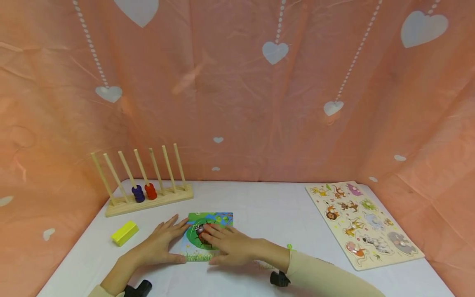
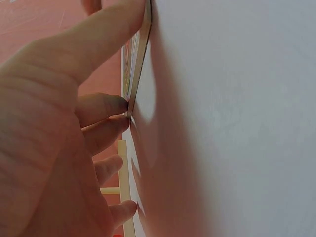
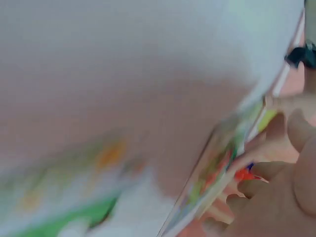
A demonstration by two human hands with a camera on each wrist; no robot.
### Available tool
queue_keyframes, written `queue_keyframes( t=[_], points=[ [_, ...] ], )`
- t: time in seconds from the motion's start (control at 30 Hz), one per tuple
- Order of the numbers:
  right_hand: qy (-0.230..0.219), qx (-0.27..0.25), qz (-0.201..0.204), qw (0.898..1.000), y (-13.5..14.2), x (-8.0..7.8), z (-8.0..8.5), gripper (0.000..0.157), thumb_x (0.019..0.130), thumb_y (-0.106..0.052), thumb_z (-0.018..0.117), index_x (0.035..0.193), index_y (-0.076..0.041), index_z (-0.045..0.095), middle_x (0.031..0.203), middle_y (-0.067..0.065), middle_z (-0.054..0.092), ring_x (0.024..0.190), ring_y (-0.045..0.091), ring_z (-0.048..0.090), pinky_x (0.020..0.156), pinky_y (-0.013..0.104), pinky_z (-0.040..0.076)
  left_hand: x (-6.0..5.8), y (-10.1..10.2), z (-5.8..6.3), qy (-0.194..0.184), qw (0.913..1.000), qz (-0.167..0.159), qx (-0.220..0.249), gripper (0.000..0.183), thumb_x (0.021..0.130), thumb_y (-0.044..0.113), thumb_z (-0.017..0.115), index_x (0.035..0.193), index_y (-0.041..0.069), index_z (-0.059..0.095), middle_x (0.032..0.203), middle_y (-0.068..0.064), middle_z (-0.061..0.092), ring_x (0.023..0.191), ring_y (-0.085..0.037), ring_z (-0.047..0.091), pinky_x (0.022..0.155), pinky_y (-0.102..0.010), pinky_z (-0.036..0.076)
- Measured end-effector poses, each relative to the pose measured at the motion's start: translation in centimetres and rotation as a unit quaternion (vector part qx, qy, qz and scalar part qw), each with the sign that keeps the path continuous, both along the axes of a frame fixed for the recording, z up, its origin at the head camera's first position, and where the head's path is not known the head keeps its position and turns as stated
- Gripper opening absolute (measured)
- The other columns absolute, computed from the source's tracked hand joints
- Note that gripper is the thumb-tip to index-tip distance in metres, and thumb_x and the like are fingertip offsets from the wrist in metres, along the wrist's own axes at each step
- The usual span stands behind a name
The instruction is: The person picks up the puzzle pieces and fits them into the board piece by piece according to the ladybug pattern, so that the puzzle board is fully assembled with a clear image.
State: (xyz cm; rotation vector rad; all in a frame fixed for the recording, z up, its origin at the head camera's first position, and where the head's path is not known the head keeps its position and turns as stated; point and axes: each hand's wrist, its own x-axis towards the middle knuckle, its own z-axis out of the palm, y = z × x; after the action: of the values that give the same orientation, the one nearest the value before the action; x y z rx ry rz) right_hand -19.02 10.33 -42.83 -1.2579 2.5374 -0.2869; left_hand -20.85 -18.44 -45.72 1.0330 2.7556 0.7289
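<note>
A square ladybug picture board (image 1: pixel 196 253) lies on the white table, green and blue with a red beetle in its middle. My left hand (image 1: pixel 157 245) touches its left side, thumb near the lower corner and fingertips near the upper one. In the left wrist view, the thumb and two fingers meet the board's thin edge (image 2: pixel 140 66). Across the right part of the picture rests my right hand (image 1: pixel 233 246), its fingers extended and partly covering the beetle. The right wrist view shows the same board (image 3: pixel 212 173) on a slant, blurred.
Left of the hands lies a yellow block (image 1: pixel 125 233). Behind it stands a wooden peg rack (image 1: pixel 148 203) with purple and red rings. An animal puzzle board (image 1: pixel 334 231) lies at the right. Another colourful picture (image 3: pixel 74 182), blurred, lies near the right wrist, mostly hidden under the forearm in the head view.
</note>
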Motion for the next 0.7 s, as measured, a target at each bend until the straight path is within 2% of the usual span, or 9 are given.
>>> queue_keyframes(
  t=[0.1,0.17,0.23,0.33,0.47,0.7],
  points=[
    [-0.003,-0.043,-0.035,0.998,2.7,-0.4,0.9,0.064,0.099,-0.038,0.061,0.151,-0.007,0.042,0.158,0.01,0.036,0.146,0.026,0.031,0.115,0.059,0.024,0.0,0.1,0.0,-0.004,1.0,0.002,-0.001,0.098,0.076,0.061,0.077,0.143,-0.004,0.05,0.154,-0.022,0.038,0.143,-0.055,0.017,0.101,-0.081,0.015],
    [-0.006,-0.059,-0.06,0.996,4.7,-0.3,1.5,0.055,0.093,-0.03,0.071,0.14,-0.006,0.055,0.143,0.009,0.053,0.134,0.021,0.046,0.111,0.057,0.032,0.1,0.1,0.1,-0.007,1.0,0.004,0.0,0.098,0.075,0.061,0.077,0.143,-0.004,0.05,0.155,-0.022,0.037,0.143,-0.055,0.016,0.102,-0.081,0.014],
    [-0.009,-0.066,-0.086,0.994,6.7,-0.1,1.9,0.049,0.086,-0.022,0.079,0.13,-0.006,0.063,0.125,0.003,0.06,0.117,0.014,0.054,0.104,0.05,0.04,0.1,0.1,0.2,-0.01,0.9999,0.005,-0.001,0.098,0.075,0.061,0.077,0.143,-0.004,0.049,0.155,-0.022,0.037,0.144,-0.055,0.016,0.102,-0.081,0.013],
    [-0.016,-0.083,-0.122,0.989,9.2,0.7,1.8,0.048,0.079,-0.014,0.084,0.122,-0.006,0.066,0.109,-0.002,0.06,0.102,0.009,0.054,0.09,0.04,0.045,0.1,0.1,0.3,-0.014,0.9999,0.007,-0.001,0.098,0.075,0.061,0.077,0.143,-0.004,0.05,0.155,-0.022,0.037,0.144,-0.055,0.015,0.102,-0.081,0.013],
    [-0.005,-0.116,-0.155,0.981,11.0,2.2,0.8,0.054,0.071,-0.011,0.087,0.12,-0.005,0.065,0.099,-0.005,0.059,0.093,0.008,0.052,0.079,0.033,0.041,0.0,0.0,0.3,-0.015,0.9998,0.008,-0.003,0.098,0.075,0.061,0.077,0.143,-0.004,0.049,0.155,-0.022,0.036,0.144,-0.055,0.015,0.102,-0.081,0.013],
    [0.039,-0.164,-0.202,0.965,11.8,4.3,-0.6,0.058,0.066,-0.009,0.088,0.118,-0.008,0.064,0.09,-0.012,0.057,0.086,0.006,0.049,0.08,0.036,0.037,0.0,0.2,0.2,-0.015,0.9999,0.006,-0.007,0.099,0.075,0.062,0.077,0.144,-0.004,0.049,0.155,-0.022,0.036,0.144,-0.055,0.015,0.102,-0.081,0.013]
  ],
)
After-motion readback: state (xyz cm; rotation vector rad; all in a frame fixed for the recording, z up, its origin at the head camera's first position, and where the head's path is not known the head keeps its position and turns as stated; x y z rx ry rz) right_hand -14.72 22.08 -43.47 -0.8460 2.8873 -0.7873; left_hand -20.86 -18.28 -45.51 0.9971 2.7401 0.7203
